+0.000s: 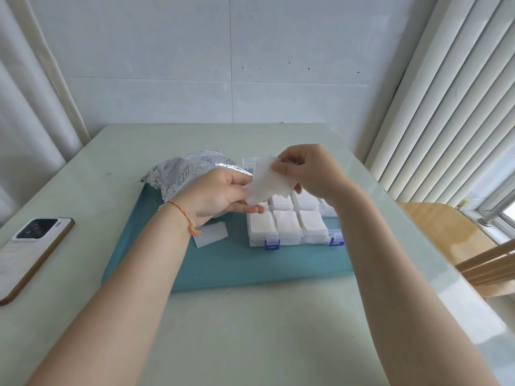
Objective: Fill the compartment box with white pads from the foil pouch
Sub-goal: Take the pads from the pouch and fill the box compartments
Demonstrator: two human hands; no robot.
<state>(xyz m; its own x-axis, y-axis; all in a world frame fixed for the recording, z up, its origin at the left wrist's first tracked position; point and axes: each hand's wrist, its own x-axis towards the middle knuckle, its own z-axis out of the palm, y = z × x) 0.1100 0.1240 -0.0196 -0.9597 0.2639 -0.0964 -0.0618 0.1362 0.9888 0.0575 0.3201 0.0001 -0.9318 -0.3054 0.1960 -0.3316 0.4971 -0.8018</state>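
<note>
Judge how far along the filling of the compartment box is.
Done: the compartment box's three near cells hold pads. In hand: the left hand and right hand pinch a white pad. Left: seat it; a loose pad lies beside the foil pouch.

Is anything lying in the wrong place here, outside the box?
Yes: one white pad lies loose on the teal mat, beside the left wrist, left of the compartment box and not in any compartment.
</note>
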